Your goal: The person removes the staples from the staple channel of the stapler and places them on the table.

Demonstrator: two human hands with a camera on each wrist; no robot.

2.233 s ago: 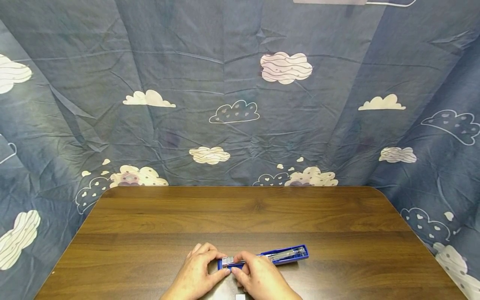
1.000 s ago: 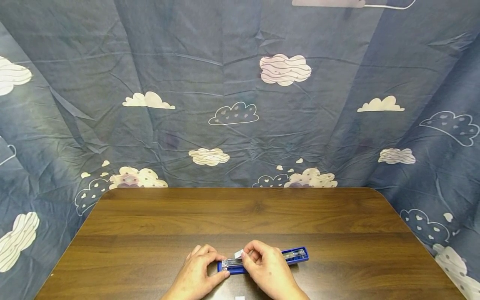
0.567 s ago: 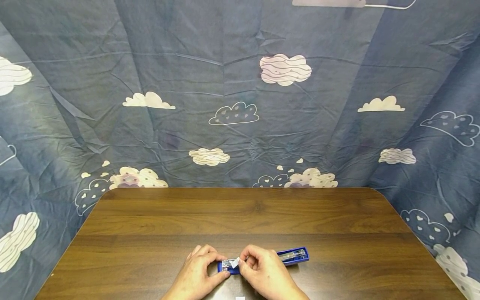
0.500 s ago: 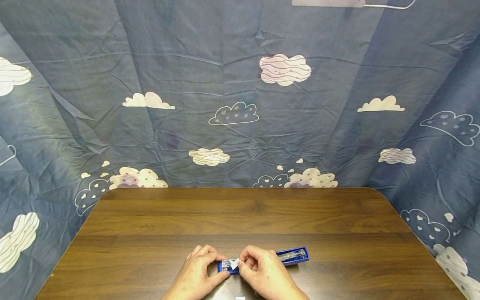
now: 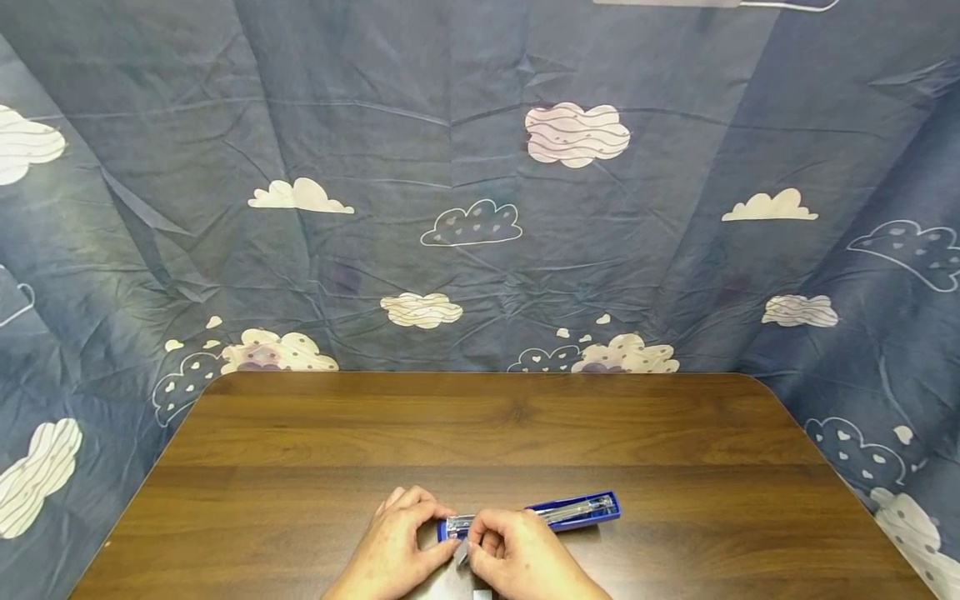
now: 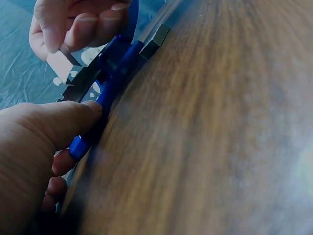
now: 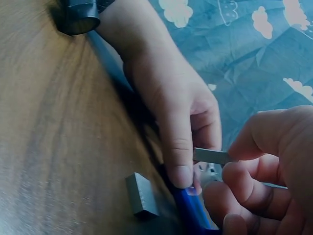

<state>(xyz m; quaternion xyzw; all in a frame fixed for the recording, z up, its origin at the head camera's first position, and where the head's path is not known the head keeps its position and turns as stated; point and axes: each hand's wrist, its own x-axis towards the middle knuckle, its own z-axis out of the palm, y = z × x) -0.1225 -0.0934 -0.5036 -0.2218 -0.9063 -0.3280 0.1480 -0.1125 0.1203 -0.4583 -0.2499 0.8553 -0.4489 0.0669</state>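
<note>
An opened blue stapler [image 5: 577,512] lies on the table, its metal staple channel exposed. My left hand [image 5: 395,542] grips the stapler's left end, thumb on the near side and fingers on the far side; the left wrist view shows the thumb along the blue body. Between thumb and forefinger, my right hand [image 5: 520,548] pinches a short strip of staples [image 7: 211,155], held beside the left thumb at the stapler's near edge. The right hand hides the stapler's middle in the head view. A second staple strip [image 7: 142,196] rests on the table nearer the person.
The brown wooden table [image 5: 517,425] extends beyond the hands to its far edge. Behind and along both sides hangs a blue cloth [image 5: 480,167] printed with clouds.
My right hand has moved the staple strip from above the channel toward the person, to the stapler's near edge, and turned it. The left hand keeps its grip on the stapler.
</note>
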